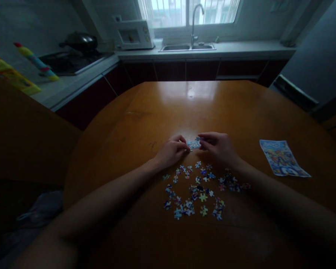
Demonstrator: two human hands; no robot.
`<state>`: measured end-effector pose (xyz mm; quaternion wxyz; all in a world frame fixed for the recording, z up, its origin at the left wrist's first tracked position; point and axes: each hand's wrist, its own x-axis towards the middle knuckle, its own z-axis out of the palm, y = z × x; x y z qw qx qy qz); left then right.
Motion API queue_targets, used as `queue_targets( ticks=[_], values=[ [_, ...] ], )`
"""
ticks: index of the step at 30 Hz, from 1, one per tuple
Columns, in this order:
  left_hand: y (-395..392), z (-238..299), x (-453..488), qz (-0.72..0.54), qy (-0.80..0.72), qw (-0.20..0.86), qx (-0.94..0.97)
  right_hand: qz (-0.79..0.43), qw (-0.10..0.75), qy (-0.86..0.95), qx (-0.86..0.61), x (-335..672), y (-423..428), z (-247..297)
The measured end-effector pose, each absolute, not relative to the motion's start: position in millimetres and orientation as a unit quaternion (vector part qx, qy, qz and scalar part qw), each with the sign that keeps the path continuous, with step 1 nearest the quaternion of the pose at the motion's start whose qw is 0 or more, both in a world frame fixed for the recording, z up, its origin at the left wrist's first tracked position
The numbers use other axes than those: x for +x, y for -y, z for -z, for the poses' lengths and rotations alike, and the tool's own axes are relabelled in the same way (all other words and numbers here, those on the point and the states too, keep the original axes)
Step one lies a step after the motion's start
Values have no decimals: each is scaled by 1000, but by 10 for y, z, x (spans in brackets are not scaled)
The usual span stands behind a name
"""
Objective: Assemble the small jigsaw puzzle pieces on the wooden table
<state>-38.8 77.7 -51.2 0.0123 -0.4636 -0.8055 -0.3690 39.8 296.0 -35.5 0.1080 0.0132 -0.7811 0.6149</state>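
Note:
A small joined section of jigsaw puzzle point(193, 145), pale blue and white, lies flat on the wooden table between my hands. My left hand point(172, 150) is closed at its left edge, thumb and fingertips pressed against the border pieces. On the other side, my right hand point(220, 146) pinches a bluish puzzle piece point(197, 138) at the section's upper right edge; the thumb rests by the right border. Fingers partly hide both ends of the section. Nearer to me are many loose puzzle pieces point(188, 206), scattered and partly heaped, in blue, white, yellow and purple.
A creased picture sheet point(282, 157) lies to the right on the wooden table point(123, 149). Beyond the table run a counter with a sink point(175, 48), a microwave point(134, 35) and a stove point(72, 61) with a wok point(81, 40). A fridge stands at right.

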Motion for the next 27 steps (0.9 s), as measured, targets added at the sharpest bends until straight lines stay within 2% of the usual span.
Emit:
queue_targets(
  ticks=[3,8,15,27],
  values=[
    [-771,517,-386,372,805,12,-462,-604,111,789,24,383,-2966,404],
    [-775,513,-379,378,803,18,-460,-452,150,873,100,378,-3057,413],
    [-783,500,-366,382,805,11,-454,-331,165,918,140,365,-3094,482],
    [-781,518,-391,378,804,12,-459,-304,149,928,155,369,-3025,513]
  ],
)
